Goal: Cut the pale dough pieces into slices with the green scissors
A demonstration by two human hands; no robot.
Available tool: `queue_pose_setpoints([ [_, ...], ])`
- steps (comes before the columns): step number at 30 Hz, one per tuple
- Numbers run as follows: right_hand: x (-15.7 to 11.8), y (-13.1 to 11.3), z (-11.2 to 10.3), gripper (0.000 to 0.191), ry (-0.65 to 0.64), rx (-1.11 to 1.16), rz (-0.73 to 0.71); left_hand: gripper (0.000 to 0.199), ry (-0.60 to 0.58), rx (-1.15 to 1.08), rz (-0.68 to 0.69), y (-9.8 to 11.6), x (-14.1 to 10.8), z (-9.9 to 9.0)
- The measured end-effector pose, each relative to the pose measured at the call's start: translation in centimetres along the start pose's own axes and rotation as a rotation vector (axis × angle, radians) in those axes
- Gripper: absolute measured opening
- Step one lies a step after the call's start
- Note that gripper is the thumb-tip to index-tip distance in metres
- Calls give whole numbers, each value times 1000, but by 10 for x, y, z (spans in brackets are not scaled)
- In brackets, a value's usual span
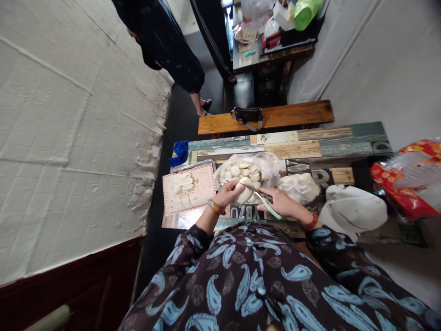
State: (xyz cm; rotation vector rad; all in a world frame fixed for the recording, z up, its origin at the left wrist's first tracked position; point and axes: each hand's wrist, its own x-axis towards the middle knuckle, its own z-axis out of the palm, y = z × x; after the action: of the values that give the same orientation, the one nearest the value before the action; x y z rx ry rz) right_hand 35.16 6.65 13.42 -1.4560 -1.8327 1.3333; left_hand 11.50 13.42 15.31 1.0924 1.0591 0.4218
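Observation:
My left hand [225, 195] is closed around a pale, oval food piece [245, 183], possibly dough or rice cake. Scissors [268, 205] with a light green handle are in my right hand [282, 203], their blades at the piece. Just beyond both hands lies an open clear plastic bag [274, 166] full of similar white pieces. To the left, several strips of the food [186, 185] rest on a sheet with a striped red border [170, 195]. Part of a metal tray [210, 162] shows behind that sheet. Beside my right hand sits a knotted plastic bag [299, 187] of white pieces.
A white cap [354, 209] and a red-and-yellow package [408, 179] occupy the table's right side. A blue cloth [179, 152] lies at its far left corner. Beyond stands a wooden bench [292, 116] with a dark bag [247, 115]. Two people stand farther back, near a cluttered table [275, 57].

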Motion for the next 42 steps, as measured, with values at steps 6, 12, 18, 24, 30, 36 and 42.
queue_pose_setpoints([
  [6,-1,11,8,52,47,142,0,55,14,13,-41,-5,10,0],
  [12,-1,21,13,48,62,191,17,53,-3,29,-43,-10,23,-1],
  [18,2,27,13,42,35,128,14,54,-23,120,-36,-15,36,-3],
  [24,3,34,14,41,68,70,132,56,54,-41,-105,-26,35,-6],
  [30,-4,36,10,54,97,68,198,67,88,-311,-110,-28,20,-12],
  [36,-17,16,-7,65,37,47,130,69,32,-302,-57,-23,7,-11],
  [42,-29,4,-14,72,-7,-40,36,64,53,-290,-9,-13,-9,-5],
])
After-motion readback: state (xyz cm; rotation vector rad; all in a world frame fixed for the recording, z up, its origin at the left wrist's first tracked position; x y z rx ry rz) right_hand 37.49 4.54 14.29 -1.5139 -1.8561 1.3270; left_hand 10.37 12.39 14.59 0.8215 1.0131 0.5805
